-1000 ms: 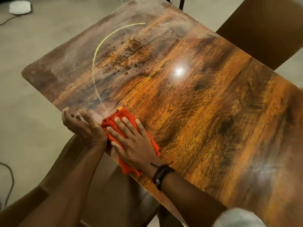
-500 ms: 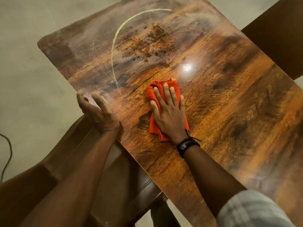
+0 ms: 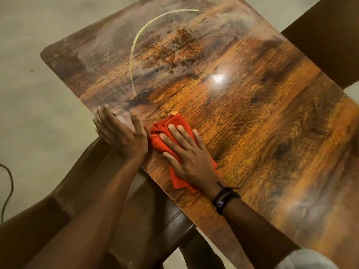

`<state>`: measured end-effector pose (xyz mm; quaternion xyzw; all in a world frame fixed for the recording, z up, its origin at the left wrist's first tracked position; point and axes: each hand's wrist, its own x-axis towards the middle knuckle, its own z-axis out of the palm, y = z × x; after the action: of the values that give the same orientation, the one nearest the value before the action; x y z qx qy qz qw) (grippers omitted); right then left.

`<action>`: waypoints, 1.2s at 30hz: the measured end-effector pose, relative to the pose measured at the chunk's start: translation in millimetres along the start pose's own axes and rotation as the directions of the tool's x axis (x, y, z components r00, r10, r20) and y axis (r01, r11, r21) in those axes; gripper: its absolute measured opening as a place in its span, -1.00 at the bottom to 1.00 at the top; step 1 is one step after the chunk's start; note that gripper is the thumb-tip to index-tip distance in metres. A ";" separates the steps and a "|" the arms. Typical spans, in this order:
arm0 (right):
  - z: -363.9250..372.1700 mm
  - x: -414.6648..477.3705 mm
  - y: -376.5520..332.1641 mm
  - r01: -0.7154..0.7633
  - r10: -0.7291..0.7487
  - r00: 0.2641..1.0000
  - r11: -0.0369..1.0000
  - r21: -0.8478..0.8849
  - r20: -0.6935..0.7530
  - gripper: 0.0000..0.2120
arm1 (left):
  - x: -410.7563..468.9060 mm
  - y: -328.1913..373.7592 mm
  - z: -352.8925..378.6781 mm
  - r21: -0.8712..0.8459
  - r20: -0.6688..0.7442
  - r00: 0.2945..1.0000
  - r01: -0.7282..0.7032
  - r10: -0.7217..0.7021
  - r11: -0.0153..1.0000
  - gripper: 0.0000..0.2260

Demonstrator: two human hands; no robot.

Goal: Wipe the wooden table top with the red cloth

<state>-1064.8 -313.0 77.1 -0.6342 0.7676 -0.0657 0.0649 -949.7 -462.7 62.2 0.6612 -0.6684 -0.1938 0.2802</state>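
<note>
The wooden table top [image 3: 242,113] fills most of the view, glossy, with a pale curved streak [image 3: 136,45] and brown crumbs [image 3: 178,47] on its far left part. The red cloth [image 3: 163,133] lies bunched near the table's left edge. My right hand [image 3: 186,154] presses flat on the cloth, fingers spread. My left hand [image 3: 122,134] is cupped at the table's left edge, palm turned toward the cloth and touching it, holding nothing.
A brown chair [image 3: 136,200] stands under the table's near left edge, below my arms. Another dark chair [image 3: 326,35] sits at the far right. A dark cable [image 3: 7,187] lies on the pale floor at left.
My right hand slid the red cloth from the middle of the table back toward the left edge, up against my cupped left hand. The left hand stayed at the edge.
</note>
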 end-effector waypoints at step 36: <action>-30.7 173.8 159.2 0.229 -0.231 0.971 0.973 0.027 0.058 -0.47 | -10.1 102.9 71.3 0.019 0.404 0.655 -0.704 0.639 0.710 -0.36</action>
<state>-1256.6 -453.4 75.3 -0.7199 0.6860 -0.0611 0.0864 -1074.7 -455.4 71.0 0.3389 -0.9197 -0.1373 0.1427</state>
